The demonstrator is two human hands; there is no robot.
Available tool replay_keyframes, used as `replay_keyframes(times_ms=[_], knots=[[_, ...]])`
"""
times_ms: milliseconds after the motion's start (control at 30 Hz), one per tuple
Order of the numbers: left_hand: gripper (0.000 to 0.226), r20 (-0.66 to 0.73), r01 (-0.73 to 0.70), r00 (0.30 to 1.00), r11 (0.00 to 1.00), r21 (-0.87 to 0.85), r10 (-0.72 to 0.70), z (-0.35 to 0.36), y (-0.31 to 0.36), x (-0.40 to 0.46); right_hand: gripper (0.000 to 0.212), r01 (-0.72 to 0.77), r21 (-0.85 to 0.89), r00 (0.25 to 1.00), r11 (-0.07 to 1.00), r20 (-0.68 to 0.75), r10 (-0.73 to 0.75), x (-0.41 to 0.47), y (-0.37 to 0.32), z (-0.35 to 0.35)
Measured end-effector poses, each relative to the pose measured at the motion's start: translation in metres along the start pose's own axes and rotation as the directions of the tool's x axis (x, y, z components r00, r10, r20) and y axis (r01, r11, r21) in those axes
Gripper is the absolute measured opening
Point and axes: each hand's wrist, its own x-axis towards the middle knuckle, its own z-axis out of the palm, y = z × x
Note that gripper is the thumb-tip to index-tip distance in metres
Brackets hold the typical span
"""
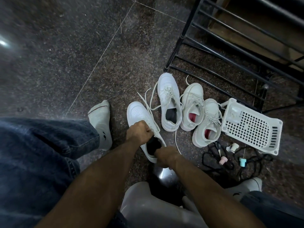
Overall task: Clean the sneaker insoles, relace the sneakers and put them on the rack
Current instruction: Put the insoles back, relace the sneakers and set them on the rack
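Note:
A white sneaker (137, 112) lies on the dark floor in front of me, its laces loose. My left hand (139, 131) grips its tongue and upper at the opening. My right hand (165, 156) is closed at the heel, fingers on the black insole (153, 145) inside the shoe. Its mate (168, 102), also with a black insole, stands just beyond. A second white pair with red insoles (192, 102) (208, 122) sits to the right. The black metal rack (230, 46) stands at the upper right.
A white perforated plastic basket (250, 127) lies tipped beside the rack. Black cords (218, 162) and small pink and blue caps are scattered on the floor at the right. My socked foot (101, 122) rests at the left. A grey stool (148, 204) is under me.

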Motion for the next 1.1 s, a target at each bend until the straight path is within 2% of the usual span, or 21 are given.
replay_keyframes(times_ms=[100,200,300,367,433,467,533,567,667,733,800,867,933,1000,1033,1100], knots=[[0.016,0.059,0.007,0.998,0.999,-0.054,-0.004,0.006,-0.006,-0.007,0.034,0.062,0.129,0.997,0.990,0.047,-0.069,-0.012,-0.003,0.004],[0.007,0.104,-0.030,0.993,0.982,-0.188,0.050,0.013,-0.013,-0.025,0.030,0.172,0.152,0.983,0.973,0.037,-0.179,-0.024,-0.004,0.019],[0.025,0.051,-0.033,0.997,0.948,-0.317,0.052,0.014,-0.017,-0.044,0.026,0.226,0.280,0.970,0.933,-0.151,-0.190,-0.024,0.006,0.031],[0.031,-0.033,0.034,0.998,0.903,-0.429,-0.053,0.015,-0.020,-0.047,0.026,0.176,0.456,0.944,0.873,-0.328,-0.019,-0.021,0.016,0.027],[0.035,-0.071,0.137,0.971,0.774,-0.618,-0.228,0.011,-0.019,-0.052,0.026,0.130,0.602,0.889,0.787,-0.423,0.177,-0.020,0.025,0.020],[0.036,-0.046,0.186,0.948,0.668,-0.721,-0.314,0.007,-0.015,-0.054,0.029,0.138,0.622,0.874,0.770,-0.442,0.200,-0.020,0.027,0.017],[0.033,0.024,0.225,0.918,0.470,-0.854,-0.396,0.000,-0.007,-0.056,0.042,0.160,0.568,0.893,0.807,-0.432,0.127,-0.019,0.026,0.014],[0.034,0.042,0.212,0.923,0.414,-0.885,-0.383,-0.006,-0.001,-0.058,0.046,0.175,0.551,0.905,0.816,-0.416,0.087,-0.018,0.023,0.012],[0.035,0.003,0.102,0.962,0.348,-0.932,-0.273,-0.028,0.018,-0.063,0.040,0.173,0.496,0.916,0.851,-0.398,0.045,-0.012,0.009,0.011],[0.034,-0.031,0.037,0.978,0.313,-0.949,-0.208,-0.045,0.030,-0.064,0.032,0.119,0.458,0.904,0.881,-0.417,0.094,-0.010,0.002,0.013],[0.034,-0.071,-0.032,0.985,0.232,-0.972,-0.159,-0.062,0.039,-0.061,0.029,0.076,0.527,0.895,0.846,-0.411,0.175,-0.007,0.002,0.018],[0.037,-0.106,-0.089,0.980,0.107,-0.990,-0.166,-0.078,0.045,-0.055,0.034,0.078,0.610,0.912,0.788,-0.363,0.191,-0.009,0.005,0.019],[0.041,-0.138,-0.142,0.971,-0.011,-0.990,-0.194,-0.092,0.047,-0.049,0.039,0.086,0.633,0.941,0.770,-0.305,0.146,-0.010,0.015,0.017],[0.041,-0.177,-0.203,0.957,-0.093,-0.975,-0.229,-0.103,0.047,-0.043,0.033,0.110,0.652,0.959,0.750,-0.268,0.093,-0.016,0.030,0.010],[0.040,-0.207,-0.239,0.944,-0.099,-0.966,-0.258,-0.107,0.046,-0.040,0.025,0.121,0.657,0.962,0.744,-0.263,0.076,-0.021,0.038,0.005],[0.038,-0.284,-0.301,0.903,-0.004,-0.953,-0.321,-0.111,0.045,-0.036,0.004,0.137,0.693,0.965,0.708,-0.256,0.064,-0.028,0.055,-0.005]])
